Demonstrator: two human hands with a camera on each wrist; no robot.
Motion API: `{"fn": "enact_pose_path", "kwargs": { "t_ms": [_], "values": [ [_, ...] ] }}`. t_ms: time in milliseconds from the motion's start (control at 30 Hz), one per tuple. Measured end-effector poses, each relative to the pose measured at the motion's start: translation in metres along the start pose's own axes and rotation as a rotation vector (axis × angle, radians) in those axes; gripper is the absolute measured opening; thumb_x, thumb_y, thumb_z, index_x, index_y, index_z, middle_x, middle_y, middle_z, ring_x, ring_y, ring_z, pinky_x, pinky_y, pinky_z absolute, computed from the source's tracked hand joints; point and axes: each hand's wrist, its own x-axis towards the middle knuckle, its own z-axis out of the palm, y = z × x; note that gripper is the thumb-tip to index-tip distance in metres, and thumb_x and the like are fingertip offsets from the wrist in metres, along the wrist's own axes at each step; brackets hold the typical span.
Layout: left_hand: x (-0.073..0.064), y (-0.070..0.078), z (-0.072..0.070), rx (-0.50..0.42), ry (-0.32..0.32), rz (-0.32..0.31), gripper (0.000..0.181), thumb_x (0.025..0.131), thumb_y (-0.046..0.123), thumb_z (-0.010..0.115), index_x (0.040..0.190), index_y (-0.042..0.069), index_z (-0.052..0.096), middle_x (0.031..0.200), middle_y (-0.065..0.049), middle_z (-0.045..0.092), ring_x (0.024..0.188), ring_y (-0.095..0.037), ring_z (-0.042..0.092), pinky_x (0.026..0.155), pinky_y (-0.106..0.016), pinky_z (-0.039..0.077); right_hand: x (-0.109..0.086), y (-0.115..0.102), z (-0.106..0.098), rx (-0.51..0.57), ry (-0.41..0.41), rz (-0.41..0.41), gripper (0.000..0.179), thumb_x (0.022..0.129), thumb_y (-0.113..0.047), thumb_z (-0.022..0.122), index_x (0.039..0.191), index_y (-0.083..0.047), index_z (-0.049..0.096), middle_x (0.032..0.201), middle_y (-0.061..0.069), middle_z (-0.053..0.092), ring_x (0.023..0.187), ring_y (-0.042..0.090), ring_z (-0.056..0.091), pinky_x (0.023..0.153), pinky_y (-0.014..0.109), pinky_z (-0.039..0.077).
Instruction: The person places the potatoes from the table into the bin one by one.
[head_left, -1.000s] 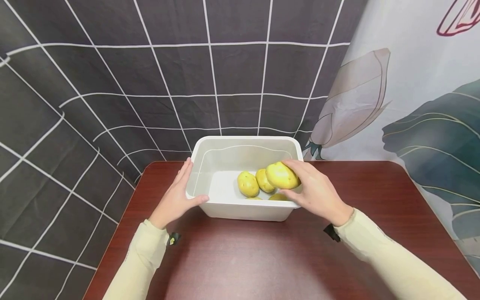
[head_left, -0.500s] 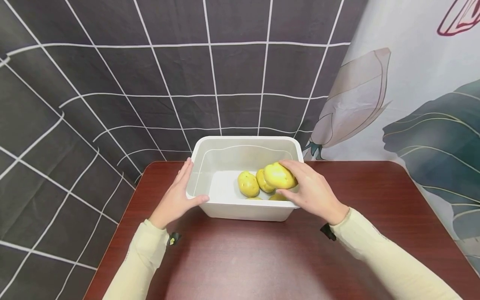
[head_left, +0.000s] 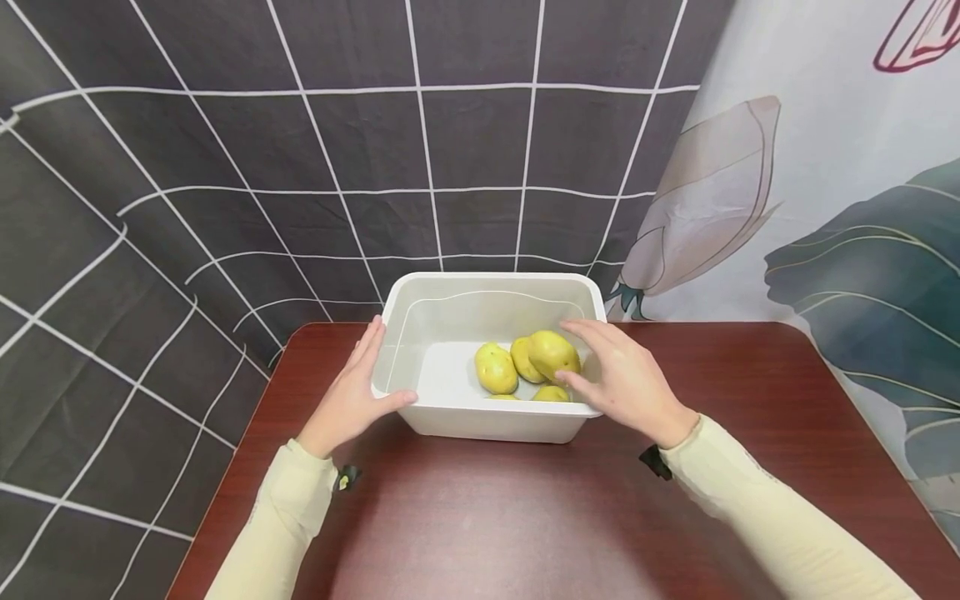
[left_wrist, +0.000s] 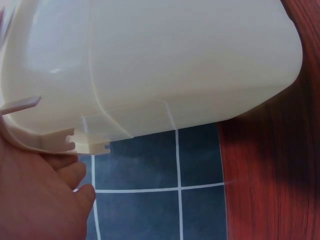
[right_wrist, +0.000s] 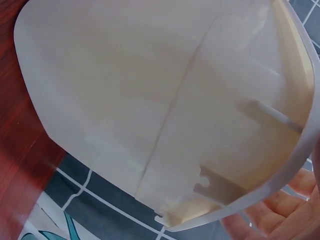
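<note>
A white plastic bin (head_left: 487, 422) stands on the table in the head view, with several yellow potatoes (head_left: 496, 368) inside towards its right half. My right hand (head_left: 626, 377) reaches over the bin's right rim, thumb and fingers spread apart. Just off its fingertips is one large potato (head_left: 553, 354), overlapping another potato (head_left: 522, 358) behind it. My left hand (head_left: 358, 392) rests against the bin's left end, fingers straight along the side and thumb on the front corner of the rim. Both wrist views show the bin's outer walls (left_wrist: 190, 55) and leave the potatoes hidden.
The red-brown wooden table (head_left: 480, 517) extends in front of the bin and to both sides. A dark cloth with a white grid (head_left: 480, 142) hangs behind and to the left. At the right hangs a pale cloth with a leaf print (head_left: 810, 250).
My right hand has moved slightly left and let go of the large potato, which now sits lower and apart from the palm. My left hand stays in place.
</note>
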Motion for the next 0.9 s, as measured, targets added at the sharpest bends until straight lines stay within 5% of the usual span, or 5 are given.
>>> {"fn": "enact_pose_path", "kwargs": {
  "t_ms": [633, 900],
  "values": [
    [0.0, -0.001, -0.002, 0.011, 0.004, -0.005, 0.11, 0.082, 0.047, 0.08, 0.161, 0.007, 0.016, 0.169, -0.001, 0.007, 0.154, -0.029, 0.009, 0.117, -0.06, 0.02, -0.009, 0.014, -0.008, -0.021, 0.089, 0.045, 0.054, 0.082, -0.019, 0.082, 0.128, 0.001, 0.063, 0.128, 0.016, 0.063, 0.119, 0.034, 0.057, 0.096, 0.051, 0.048],
    [-0.001, -0.008, -0.003, 0.032, 0.048, 0.066, 0.098, 0.088, 0.035, 0.076, 0.16, 0.003, 0.019, 0.168, -0.008, 0.014, 0.152, -0.029, 0.018, 0.117, -0.056, 0.024, -0.014, 0.021, -0.018, -0.021, 0.084, 0.104, 0.051, 0.084, -0.016, 0.08, 0.129, 0.0, 0.062, 0.131, 0.019, 0.061, 0.122, 0.037, 0.055, 0.098, 0.056, 0.045]
  ]
}}
